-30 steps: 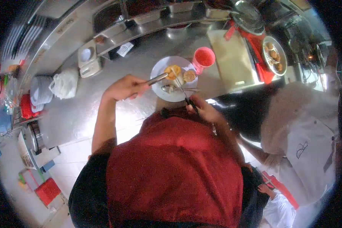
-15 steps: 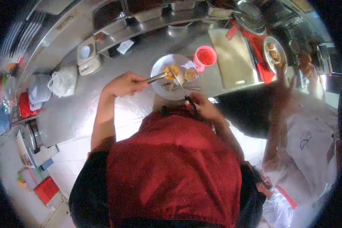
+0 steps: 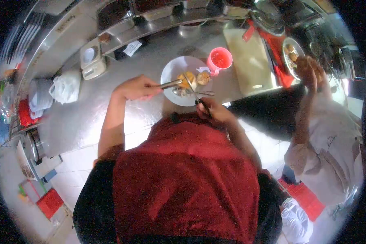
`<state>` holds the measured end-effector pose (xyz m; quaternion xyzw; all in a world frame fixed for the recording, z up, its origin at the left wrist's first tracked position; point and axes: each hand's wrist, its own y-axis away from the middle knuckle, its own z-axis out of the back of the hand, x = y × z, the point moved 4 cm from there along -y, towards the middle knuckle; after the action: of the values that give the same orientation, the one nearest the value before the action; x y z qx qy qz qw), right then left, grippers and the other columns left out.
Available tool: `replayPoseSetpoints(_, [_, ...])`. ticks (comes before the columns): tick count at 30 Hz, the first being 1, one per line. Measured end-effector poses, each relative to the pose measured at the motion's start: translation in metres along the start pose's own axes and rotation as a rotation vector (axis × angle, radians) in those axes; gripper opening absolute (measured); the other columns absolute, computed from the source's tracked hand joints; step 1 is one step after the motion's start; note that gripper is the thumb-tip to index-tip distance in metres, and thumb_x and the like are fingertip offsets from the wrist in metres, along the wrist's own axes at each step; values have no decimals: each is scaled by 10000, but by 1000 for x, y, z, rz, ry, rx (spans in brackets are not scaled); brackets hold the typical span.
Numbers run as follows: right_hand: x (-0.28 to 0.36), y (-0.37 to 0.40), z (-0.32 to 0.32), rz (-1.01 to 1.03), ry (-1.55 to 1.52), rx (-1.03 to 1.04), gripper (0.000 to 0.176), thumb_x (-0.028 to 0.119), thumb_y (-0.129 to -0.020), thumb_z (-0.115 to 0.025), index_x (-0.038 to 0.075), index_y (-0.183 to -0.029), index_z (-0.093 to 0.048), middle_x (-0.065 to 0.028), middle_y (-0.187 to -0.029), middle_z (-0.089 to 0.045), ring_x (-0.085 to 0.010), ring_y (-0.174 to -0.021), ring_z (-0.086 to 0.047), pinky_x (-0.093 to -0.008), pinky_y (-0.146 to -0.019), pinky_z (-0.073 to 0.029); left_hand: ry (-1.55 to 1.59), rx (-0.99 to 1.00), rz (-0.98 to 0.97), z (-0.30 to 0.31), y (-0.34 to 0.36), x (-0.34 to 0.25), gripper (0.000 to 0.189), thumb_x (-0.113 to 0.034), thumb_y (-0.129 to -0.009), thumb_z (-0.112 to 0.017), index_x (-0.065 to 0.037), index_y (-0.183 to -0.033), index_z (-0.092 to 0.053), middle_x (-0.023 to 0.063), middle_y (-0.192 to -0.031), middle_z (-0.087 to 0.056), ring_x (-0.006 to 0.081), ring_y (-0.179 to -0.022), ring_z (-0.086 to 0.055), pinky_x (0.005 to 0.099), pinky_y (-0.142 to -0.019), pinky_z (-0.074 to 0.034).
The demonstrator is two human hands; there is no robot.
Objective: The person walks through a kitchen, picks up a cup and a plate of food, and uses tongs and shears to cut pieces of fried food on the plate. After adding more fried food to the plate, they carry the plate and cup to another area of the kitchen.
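My left hand is closed around metal tongs, whose tips reach a golden round piece of food on a white plate. In my right hand is a black-handled knife; its blade slants up and left across the golden piece. Beside that piece, on the plate's right side, sits a second round brown-topped piece. Small greyish bits lie near the plate's front. A metal utensil rests at the plate's right front.
A pink mug with red contents stands right of the plate, before a pale cutting board. Farther right, another person's hands are beside a second plate of food. A small scale and white plastic bag stand left.
The golden piece has shifted slightly right and down, with the tongs and knife still at it. The other person's hands have moved up and come together by the second plate.
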<state>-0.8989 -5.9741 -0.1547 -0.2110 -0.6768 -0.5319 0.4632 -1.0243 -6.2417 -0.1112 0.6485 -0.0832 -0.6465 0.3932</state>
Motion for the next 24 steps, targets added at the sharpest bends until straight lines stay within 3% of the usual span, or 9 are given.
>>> replayPoseSetpoints(1, [-2,-2,3,-54,148,-50,449,413,-892,-624,-33,-944,-619,-97,-789,-614,-187,-745,-546,-352,-669,-455,17,19,-16,2,-1,1,265,-268,-941,-597,-41,-1046,-685,-41,-636,-544,36,-521,-453,211,-454,-355])
replayPoseSetpoints(3, [-16,-7,1,-44,74,-64,456,432,-888,-623,-22,-928,-619,-89,-770,-609,-184,-718,-548,-346,-645,-454,35,37,-30,5,-2,3,286,-276,-944,-592,-39,-1075,-684,-42,-638,-545,35,-519,-453,208,-451,-352])
replayPoseSetpoints(6, [-7,-9,4,-102,24,-33,465,468,-879,-627,3,-898,-617,-66,-738,-600,-164,-663,-544,-327,-590,-444,62,29,-44,8,-5,6,273,-329,-935,-611,-69,-932,-695,-44,-627,-536,36,-508,-439,220,-438,-329])
replayPoseSetpoints(11, [-27,-13,5,-117,-201,-68,465,507,-869,-636,43,-851,-605,-15,-683,-582,-106,-578,-509,-289,-498,-397,162,-55,10,9,-6,24,287,-256,-945,-588,-28,-1104,-660,-40,-639,-534,34,-510,-437,200,-446,-341])
replayPoseSetpoints(15, [-18,-3,4,36,-207,20,479,497,-896,-610,28,-988,-583,-56,-835,-595,-147,-765,-552,-300,-666,-447,275,-119,-136,3,-7,37,295,-246,-948,-582,-36,-1149,-635,-39,-672,-541,32,-516,-428,198,-453,-343])
replayPoseSetpoints(17, [-2,5,0,142,-142,5,463,480,-918,-592,33,-1037,-564,-50,-876,-576,-145,-820,-536,-288,-721,-438,254,-215,-224,-6,-10,35,242,-275,-958,-572,-53,-1027,-639,-32,-676,-559,30,-519,-452,196,-442,-370])
replayPoseSetpoints(19, [4,6,-3,145,-71,-35,685,570,-847,-628,-39,-1145,-537,-168,-1088,-592,-240,-1053,-531,-383,-924,-424,278,-225,-256,-22,-16,40,224,-264,-957,-575,-53,-998,-635,-25,-678,-566,33,-520,-461,196,-443,-379])
replayPoseSetpoints(22, [-14,-9,-1,161,43,-82,724,580,-833,-636,-50,-1171,-521,-181,-1099,-593,-249,-1051,-542,-390,-925,-430,293,-274,-299,-45,-18,30,191,-231,-951,-588,-53,-991,-645,-9,-682,-587,42,-519,-478,195,-442,-387])
replayPoseSetpoints(24, [7,-2,-1,64,28,-42,712,562,-838,-635,-49,-1184,-516,-194,-1110,-591,-265,-1059,-549,-396,-936,-428,242,-256,-179,-57,-20,34,201,-236,-947,-593,-50,-988,-656,-11,-688,-595,50,-511,-473,204,-448,-390])
